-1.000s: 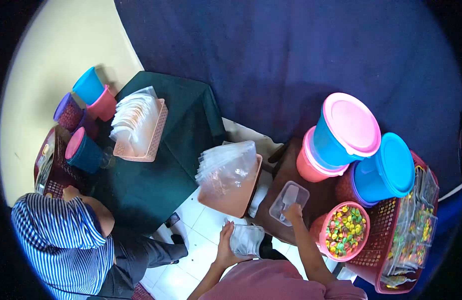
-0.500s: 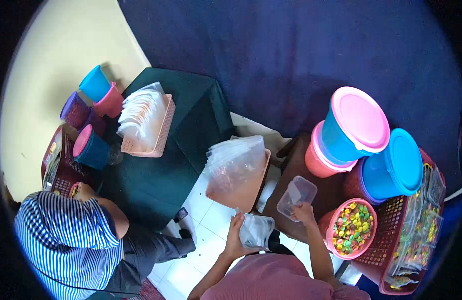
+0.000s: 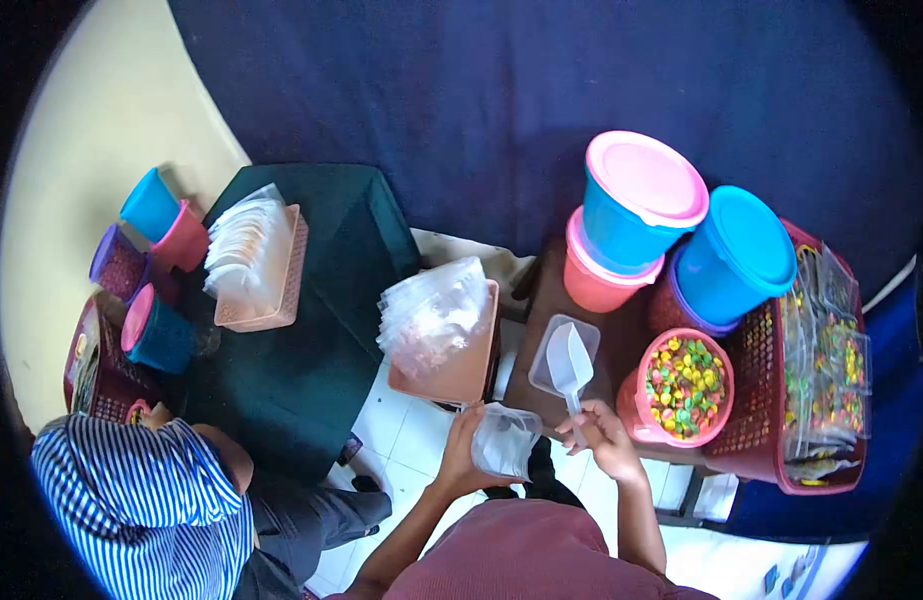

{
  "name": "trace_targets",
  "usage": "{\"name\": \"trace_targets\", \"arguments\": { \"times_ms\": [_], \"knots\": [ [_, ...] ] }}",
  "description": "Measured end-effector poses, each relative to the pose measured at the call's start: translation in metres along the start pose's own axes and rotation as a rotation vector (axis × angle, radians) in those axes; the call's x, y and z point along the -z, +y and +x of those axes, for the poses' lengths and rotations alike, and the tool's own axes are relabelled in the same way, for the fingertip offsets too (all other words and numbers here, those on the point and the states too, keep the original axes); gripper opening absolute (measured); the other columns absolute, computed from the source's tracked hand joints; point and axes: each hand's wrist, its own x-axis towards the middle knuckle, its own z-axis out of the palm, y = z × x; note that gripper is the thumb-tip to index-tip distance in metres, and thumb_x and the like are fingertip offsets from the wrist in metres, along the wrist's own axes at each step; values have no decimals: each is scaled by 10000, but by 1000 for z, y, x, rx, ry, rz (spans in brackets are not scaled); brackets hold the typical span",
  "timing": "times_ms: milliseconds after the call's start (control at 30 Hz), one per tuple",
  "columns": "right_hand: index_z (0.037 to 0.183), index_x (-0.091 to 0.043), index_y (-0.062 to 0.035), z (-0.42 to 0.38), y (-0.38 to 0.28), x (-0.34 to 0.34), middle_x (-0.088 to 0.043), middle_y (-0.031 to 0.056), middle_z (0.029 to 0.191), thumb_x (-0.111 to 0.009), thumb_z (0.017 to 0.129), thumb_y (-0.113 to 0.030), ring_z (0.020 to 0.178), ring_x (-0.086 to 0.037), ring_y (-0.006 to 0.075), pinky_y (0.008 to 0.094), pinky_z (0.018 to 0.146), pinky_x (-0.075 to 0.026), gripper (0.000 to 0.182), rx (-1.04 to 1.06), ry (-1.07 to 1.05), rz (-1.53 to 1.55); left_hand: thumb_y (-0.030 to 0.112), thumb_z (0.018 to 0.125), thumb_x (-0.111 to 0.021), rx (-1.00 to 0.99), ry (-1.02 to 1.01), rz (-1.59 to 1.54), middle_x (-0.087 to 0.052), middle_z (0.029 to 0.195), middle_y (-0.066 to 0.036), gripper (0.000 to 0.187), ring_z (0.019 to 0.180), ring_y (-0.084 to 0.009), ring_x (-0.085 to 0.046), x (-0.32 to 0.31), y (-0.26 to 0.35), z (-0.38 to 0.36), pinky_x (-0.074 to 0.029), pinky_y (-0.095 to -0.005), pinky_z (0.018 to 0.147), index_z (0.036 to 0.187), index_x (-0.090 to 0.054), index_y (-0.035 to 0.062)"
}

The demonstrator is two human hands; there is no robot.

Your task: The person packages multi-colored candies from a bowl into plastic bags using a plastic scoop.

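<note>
My left hand [image 3: 463,452] is closed on the edge of a clear plastic pouch [image 3: 507,442], held in front of my body. In my right hand [image 3: 605,442] is the handle of a white plastic scoop [image 3: 569,360], its bowl pointing away from me. Beneath the scoop, a clear plastic container [image 3: 547,374] rests on the brown table [image 3: 529,345]. To the right of the scoop stands an open pink tub [image 3: 636,408] full of yellow, green and red candies [image 3: 686,385].
Lidded tubs [image 3: 649,180] and a maroon basket [image 3: 796,440] of filled pouches stand at right. A peach basket [image 3: 446,380] holds clear pouches. On the green table [image 3: 321,370] is another pouch basket [image 3: 271,318]. A person in a striped shirt [image 3: 141,490] works at left.
My right hand has drawn back toward me, and the scoop now shows plainly above the clear container. My left hand still holds the pouch. The whole view has shifted somewhat.
</note>
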Motion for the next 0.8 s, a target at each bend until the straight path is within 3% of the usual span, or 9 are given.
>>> {"name": "trace_targets", "arguments": {
  "times_ms": [133, 300, 533, 600, 633, 667, 733, 767, 800],
  "knots": [
    [1030, -421, 10, -37, -17, 4, -578, 89, 809, -393, 887, -127, 652, -543, 111, 227, 567, -455, 199, 8, 74, 27, 363, 380, -841, -20, -45, -97, -356, 1211, -187, 1050, 1137, -361, -337, 3, 8, 4, -277, -452, 951, 1213, -295, 28],
    [982, -498, -13, -66, -29, 14, -527, 16, 700, -402, 876, -138, 535, -375, 47, 184, 488, -322, 190, 108, 231, -126, 364, 398, -839, -112, -22, -150, -361, 1211, -178, 1058, 1152, -351, -329, -2, 11, 8, -255, -459, 969, 1231, -277, 31],
    [991, -507, -18, -79, -44, 38, -511, -14, 667, -410, 877, -120, 535, -376, 31, 172, 484, -316, 182, 162, 293, -110, 370, 360, -853, -84, -1, -227, -355, 1224, -175, 1119, 1161, -333, -327, -14, 16, 13, -259, -451, 968, 1249, -260, 38],
    [985, -510, -25, -80, -51, 45, -494, -18, 650, -422, 877, -150, 536, -378, 33, 172, 488, -312, 188, 161, 302, -81, 369, 320, -863, -60, 33, -380, -326, 1254, -156, 1194, 1173, -299, -322, -15, 23, 18, -276, -432, 965, 1271, -228, 26],
    [985, -509, -25, -81, -54, 50, -494, -16, 653, -430, 875, -165, 536, -378, 35, 174, 490, -311, 195, 166, 315, -91, 369, 278, -870, -47, 144, -527, -279, 1290, -143, 1259, 1197, -270, -300, -23, 16, 18, -291, -420, 963, 1282, -201, 8],
    [986, -508, -25, -80, -55, 55, -494, -14, 656, -438, 873, -181, 536, -379, 37, 176, 493, -310, 204, 174, 328, -101, 369, 278, -870, -44, 149, -526, -279, 1290, -143, 1259, 1197, -270, -300, -25, 16, 20, -291, -420, 963, 1282, -201, 8],
    [989, -503, -25, -78, -56, 68, -489, -10, 659, -450, 869, -198, 544, -384, 41, 180, 498, -309, 218, 173, 295, -95, 366, 298, -868, 59, 223, -1087, -240, 1312, -147, 1285, 1219, -266, -273, -20, 32, 34, -275, -433, 979, 1298, -146, 5],
    [990, -501, -24, -77, -57, 74, -484, -8, 655, -450, 869, -196, 548, -386, 44, 183, 500, -310, 216, 167, 305, -91, 453, 328, -835, 91, 209, -1141, -206, 1336, -158, 1310, 1237, -268, -239, -20, 25, 36, -239, -461, 998, 1318, -81, 43],
    [991, -498, -24, -76, -57, 80, -480, -7, 651, -451, 869, -194, 552, -389, 47, 187, 502, -311, 215, 159, 315, -88, 453, 328, -835, 92, 216, -1139, -206, 1336, -158, 1310, 1237, -268, -239, -20, 27, 41, -239, -461, 998, 1318, -81, 43]
  ]
}}
